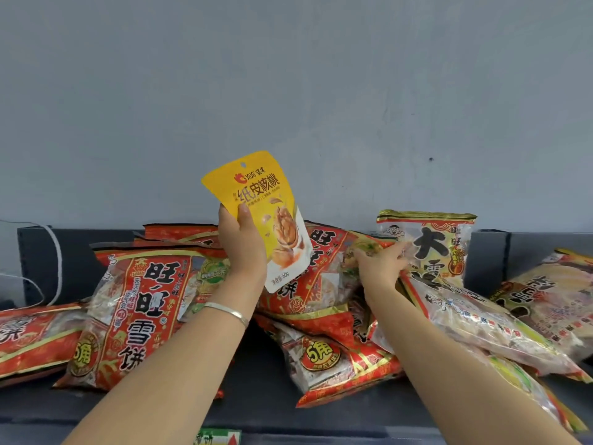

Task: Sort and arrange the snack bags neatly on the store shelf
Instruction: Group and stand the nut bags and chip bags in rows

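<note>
My left hand holds a small yellow walnut pouch upright above the pile, thumb across its front. My right hand grips the edge of a clear and red rice cracker bag that lies tilted on the right. Behind that hand an upright bag with big black characters leans on the wall. Several red rice cracker bags lie jumbled on the dark shelf, one large one at the left and another in the middle front.
A grey wall backs the shelf. Dark dividers stand at the left and right. A white cord hangs at the far left. More bags lie beyond the right divider. A price label sits on the front edge.
</note>
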The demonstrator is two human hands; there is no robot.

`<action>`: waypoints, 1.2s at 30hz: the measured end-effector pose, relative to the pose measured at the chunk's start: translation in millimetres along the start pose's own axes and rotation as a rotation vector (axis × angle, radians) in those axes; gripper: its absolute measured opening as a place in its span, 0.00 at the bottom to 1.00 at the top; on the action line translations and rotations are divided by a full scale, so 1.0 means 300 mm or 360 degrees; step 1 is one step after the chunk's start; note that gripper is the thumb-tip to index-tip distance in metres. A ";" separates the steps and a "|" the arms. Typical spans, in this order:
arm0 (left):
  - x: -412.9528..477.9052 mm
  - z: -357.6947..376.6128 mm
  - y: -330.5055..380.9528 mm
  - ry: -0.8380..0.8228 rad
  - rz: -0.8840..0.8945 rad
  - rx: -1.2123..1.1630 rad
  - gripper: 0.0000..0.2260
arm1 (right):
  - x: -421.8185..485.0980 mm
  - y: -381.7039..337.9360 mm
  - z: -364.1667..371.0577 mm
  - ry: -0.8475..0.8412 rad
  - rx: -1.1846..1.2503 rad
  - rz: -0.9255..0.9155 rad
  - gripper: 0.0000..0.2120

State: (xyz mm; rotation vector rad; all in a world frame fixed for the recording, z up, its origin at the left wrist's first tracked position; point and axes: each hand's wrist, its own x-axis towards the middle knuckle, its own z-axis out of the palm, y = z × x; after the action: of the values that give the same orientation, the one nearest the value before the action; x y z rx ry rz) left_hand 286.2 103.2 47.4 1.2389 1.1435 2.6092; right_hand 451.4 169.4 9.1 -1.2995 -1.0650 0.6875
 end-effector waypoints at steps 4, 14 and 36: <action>-0.018 0.048 0.010 -0.0118 -0.0156 -0.0241 0.09 | -0.027 -0.036 -0.040 0.0134 -0.0321 -0.0772 0.27; -0.208 0.273 0.023 -0.0608 -0.0769 -0.0534 0.04 | 0.022 -0.079 -0.310 -0.0131 -0.0041 -0.0467 0.10; -1.215 1.231 0.363 -0.1843 -0.0461 -0.0347 0.18 | 0.422 0.142 -1.768 0.0364 0.0171 -0.0182 0.10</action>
State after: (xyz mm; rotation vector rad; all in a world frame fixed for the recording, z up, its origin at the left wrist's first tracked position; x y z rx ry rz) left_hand 815.4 129.4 28.8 1.8800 0.6699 1.3038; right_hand 988.6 67.9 31.2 -1.1835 -0.8962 0.4905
